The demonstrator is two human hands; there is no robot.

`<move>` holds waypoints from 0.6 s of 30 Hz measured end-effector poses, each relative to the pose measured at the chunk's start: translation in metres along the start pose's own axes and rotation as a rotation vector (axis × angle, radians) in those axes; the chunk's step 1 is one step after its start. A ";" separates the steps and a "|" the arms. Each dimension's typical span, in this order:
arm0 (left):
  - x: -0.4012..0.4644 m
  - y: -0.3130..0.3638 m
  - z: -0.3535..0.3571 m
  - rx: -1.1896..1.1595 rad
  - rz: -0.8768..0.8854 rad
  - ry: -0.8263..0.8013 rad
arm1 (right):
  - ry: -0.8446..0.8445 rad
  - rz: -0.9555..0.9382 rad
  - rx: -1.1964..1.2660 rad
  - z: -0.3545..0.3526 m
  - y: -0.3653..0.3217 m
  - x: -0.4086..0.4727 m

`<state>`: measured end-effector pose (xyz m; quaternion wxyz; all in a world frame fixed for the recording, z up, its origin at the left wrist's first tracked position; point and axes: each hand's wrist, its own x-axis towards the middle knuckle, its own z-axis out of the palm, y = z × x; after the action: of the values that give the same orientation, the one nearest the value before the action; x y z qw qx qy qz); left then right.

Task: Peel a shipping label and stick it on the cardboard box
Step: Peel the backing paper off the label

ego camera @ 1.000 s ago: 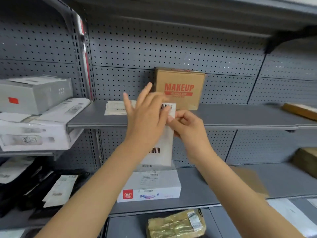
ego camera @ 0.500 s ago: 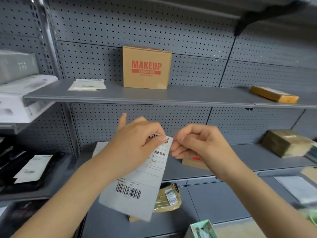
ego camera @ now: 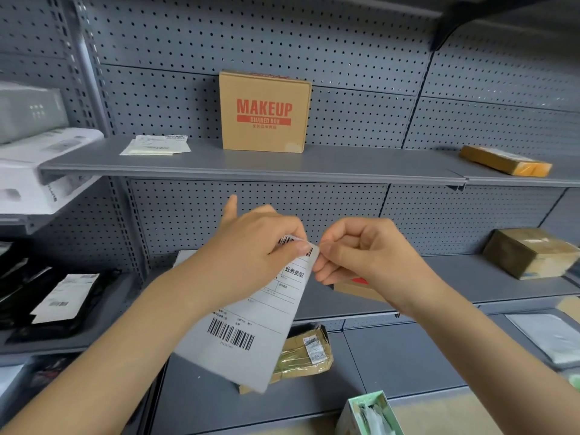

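Note:
A brown cardboard box (ego camera: pixel 264 112) printed "MAKEUP" in red stands upright on the upper grey shelf (ego camera: pixel 251 166), against the pegboard. Below it, in front of the lower shelf, I hold a white shipping label sheet (ego camera: pixel 251 324) with barcodes, hanging down and tilted. My left hand (ego camera: pixel 251 255) grips the sheet's top from behind with the thumb on its front. My right hand (ego camera: pixel 364 252) pinches the sheet's top right corner between thumb and fingers. Both hands are well below the box.
A few loose label sheets (ego camera: pixel 157 145) lie on the upper shelf left of the box. A flat yellow parcel (ego camera: pixel 505 160) lies at its right end. Taped parcels (ego camera: pixel 530 252) (ego camera: pixel 306 353) sit on lower shelves; white and black packages (ego camera: pixel 47 164) crowd the left bay.
My view has swung up and right, and both hands with the label have come down from in front of the box to below its shelf. My right fingers have closed on the label's top corner.

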<state>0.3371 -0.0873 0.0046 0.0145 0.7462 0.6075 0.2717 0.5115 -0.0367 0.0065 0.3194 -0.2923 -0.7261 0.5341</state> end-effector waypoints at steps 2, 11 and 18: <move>0.001 -0.001 -0.002 -0.036 0.000 -0.003 | -0.011 -0.005 0.033 0.001 0.001 0.003; 0.000 -0.009 0.012 -0.158 0.075 0.383 | 0.017 -0.071 0.257 0.008 0.010 0.011; -0.001 -0.004 0.017 -0.725 -0.079 0.145 | 0.111 -0.141 0.269 0.013 0.022 0.017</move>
<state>0.3403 -0.0815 -0.0122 0.2451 0.6476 0.4996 0.5206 0.4925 -0.0252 -0.0145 0.4320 -0.2243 -0.6481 0.5857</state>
